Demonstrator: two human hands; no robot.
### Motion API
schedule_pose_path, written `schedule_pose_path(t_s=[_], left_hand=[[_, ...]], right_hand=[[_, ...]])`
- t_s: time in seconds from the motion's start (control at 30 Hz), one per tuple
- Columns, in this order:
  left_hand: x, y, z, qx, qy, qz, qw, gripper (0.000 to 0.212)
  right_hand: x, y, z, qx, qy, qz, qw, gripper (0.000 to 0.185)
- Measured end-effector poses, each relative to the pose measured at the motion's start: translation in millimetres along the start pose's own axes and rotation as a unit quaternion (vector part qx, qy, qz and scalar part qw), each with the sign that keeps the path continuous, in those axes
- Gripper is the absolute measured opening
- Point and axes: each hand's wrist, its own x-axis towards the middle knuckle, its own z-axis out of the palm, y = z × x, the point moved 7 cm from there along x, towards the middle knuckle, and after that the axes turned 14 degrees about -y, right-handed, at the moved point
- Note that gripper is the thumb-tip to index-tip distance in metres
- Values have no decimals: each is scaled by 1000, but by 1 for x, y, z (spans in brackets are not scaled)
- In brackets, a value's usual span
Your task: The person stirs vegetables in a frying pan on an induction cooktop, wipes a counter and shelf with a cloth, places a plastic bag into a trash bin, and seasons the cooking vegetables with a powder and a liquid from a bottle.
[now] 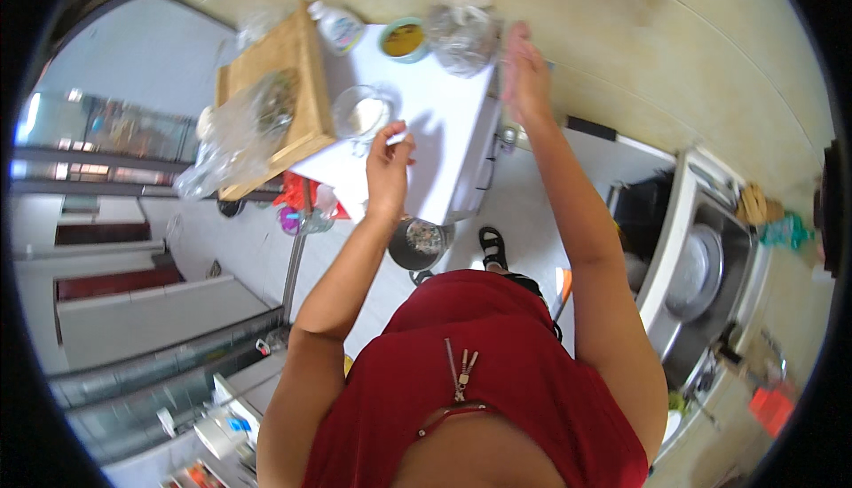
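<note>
My left hand (388, 178) is over the near part of a white tabletop (439, 148), fingers loosely bent and nothing seen in them. Just beyond its fingertips stands a clear glass vessel (344, 115) with something white inside. My right hand (527, 79) reaches past the table's right side, close to the tiled wall. It is blurred and seen edge-on, its fingers stretched out; I see nothing held, and whether it touches the wall is unclear. Nearest to it on the table is a tied clear plastic bag (460, 35) of greyish contents.
A pale green bowl (403, 41) of yellow-brown liquid and a white bottle (338, 27) stand at the back. To the left is a wooden tray-like box (309, 82) with a plastic bag (233, 135). A bin (416, 248) sits below; a sink (722, 288) lies right.
</note>
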Motion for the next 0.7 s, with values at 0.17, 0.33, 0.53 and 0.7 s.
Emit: schedule_pose_path(t_s=[0.17,0.33,0.53,0.7], left_hand=[[-74,-3,-112,31,240,132,961,11],[-105,34,-224,0,420,124,899,50],[-53,90,-264,53,349,83,932,99],[1,86,-306,-12,268,108,957,56]], right_hand=[[-67,-51,59,-268,-67,-224,935,31],[-65,-36,118,-368,-184,-238,880,36],[-85,-53,185,-526,-187,-303,772,49],[-127,-85,271,-446,-320,-394,737,48]])
